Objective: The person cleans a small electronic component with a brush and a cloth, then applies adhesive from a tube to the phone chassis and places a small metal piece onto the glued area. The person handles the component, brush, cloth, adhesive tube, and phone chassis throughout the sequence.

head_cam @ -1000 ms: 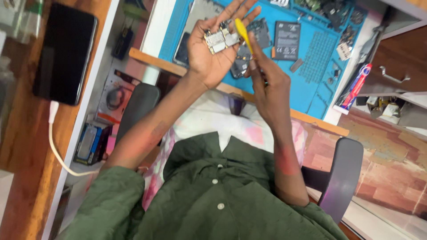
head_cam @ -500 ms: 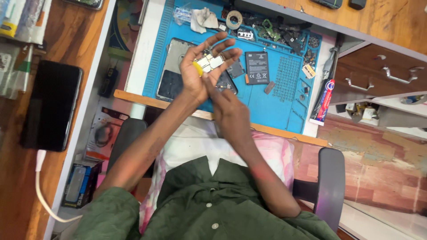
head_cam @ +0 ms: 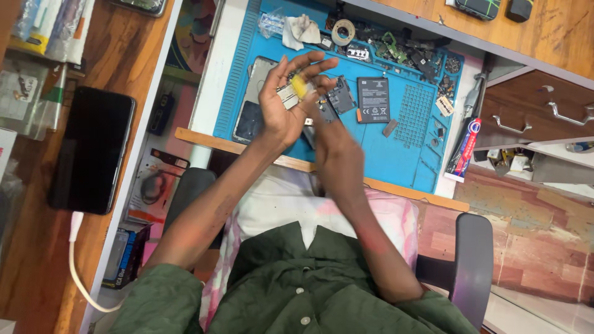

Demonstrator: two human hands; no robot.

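Observation:
My left hand is raised palm-up over a blue repair mat, fingers spread, with a small silvery phone part lying in it. My right hand is blurred and pressed against the left. It grips a yellow-handled tool whose end sits at the part. Under the hands lies an opened phone body. A black battery lies on the mat just right of them.
Small parts, a tape roll and a crumpled tissue line the mat's far edge. A glue tube lies at its right edge, beside drawers. A black phone with a white cable rests on the wooden surface at left.
The view has drifted so the mat and hands sit lower and more central. The yellow tool has come down from pointing up to rest at the part in my left palm.

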